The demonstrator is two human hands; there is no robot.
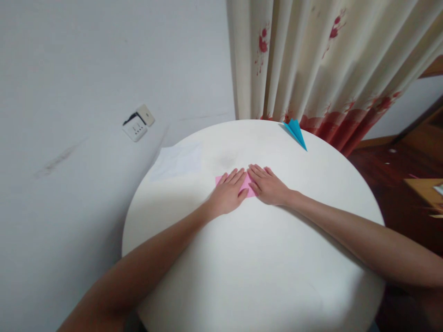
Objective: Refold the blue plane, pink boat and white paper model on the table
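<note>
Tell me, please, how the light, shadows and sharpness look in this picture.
Head view: diffuse light, with a soft shadow beside the right forearm on the round white table; pale paper sheet nearly blending into it; pink paper slightly soft in detail; curtain folds splaying toward the right, likely wide-angle stretch.

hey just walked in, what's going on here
A person is pressing a piece of pink paper flat on a round white table, with the left hand and right hand laid on it side by side. A folded blue paper lies near the far edge to the right, and a white sheet lies to the left. Neither is being touched.
</note>
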